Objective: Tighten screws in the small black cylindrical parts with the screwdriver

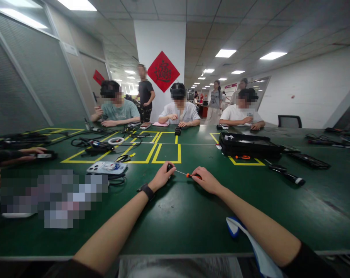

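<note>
Near the middle of the green table, my left hand [162, 176] is closed round a small black object [169, 167], mostly hidden by the fingers. My right hand [205, 179] grips a screwdriver with an orange and black handle [188, 175]. Its thin metal shaft points left, and the tip reaches the black object or lies very close to it; which of the two is too small to tell. A dark band sits on my left wrist.
The green table [175, 227] bears yellow tape outlines. Left lie a phone [107, 167], cables and a white tape roll [116, 141]; right, black trays [250, 144], an orange screwdriver [242, 157] and a black tool [295, 178]. Three people sit opposite; another person's hands are at the left edge.
</note>
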A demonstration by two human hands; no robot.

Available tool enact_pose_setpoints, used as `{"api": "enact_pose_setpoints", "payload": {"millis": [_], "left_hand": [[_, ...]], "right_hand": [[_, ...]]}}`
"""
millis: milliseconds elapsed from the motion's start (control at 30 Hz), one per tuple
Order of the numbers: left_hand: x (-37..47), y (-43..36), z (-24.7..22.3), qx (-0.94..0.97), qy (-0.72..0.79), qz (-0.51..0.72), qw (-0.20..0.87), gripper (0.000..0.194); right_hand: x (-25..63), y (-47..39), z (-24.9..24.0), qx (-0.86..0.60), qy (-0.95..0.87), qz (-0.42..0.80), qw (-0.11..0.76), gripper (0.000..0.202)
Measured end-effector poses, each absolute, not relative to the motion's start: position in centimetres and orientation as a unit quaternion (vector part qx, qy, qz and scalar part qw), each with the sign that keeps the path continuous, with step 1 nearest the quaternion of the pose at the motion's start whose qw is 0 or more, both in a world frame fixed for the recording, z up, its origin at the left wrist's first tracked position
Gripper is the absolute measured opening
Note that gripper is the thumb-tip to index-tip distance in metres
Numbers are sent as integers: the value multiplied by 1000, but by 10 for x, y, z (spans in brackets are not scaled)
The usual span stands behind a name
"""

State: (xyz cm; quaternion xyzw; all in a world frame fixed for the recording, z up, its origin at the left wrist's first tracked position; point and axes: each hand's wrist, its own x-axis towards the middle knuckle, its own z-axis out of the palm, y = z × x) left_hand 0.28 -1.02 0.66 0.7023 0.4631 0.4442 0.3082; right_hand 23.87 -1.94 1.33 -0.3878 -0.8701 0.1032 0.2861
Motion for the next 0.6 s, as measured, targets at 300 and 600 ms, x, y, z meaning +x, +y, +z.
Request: {"api": "enact_pose_setpoints", "payload": {"millis": [300,600], "left_hand": [[3,-10,7,690,470,448,320,30],[3,-12,9,690,467,451,321,29]], "right_hand": [[240,-24,12,-380,-870,114,292,18],[246,-22,18,-374,-886,105,255,16]]}}
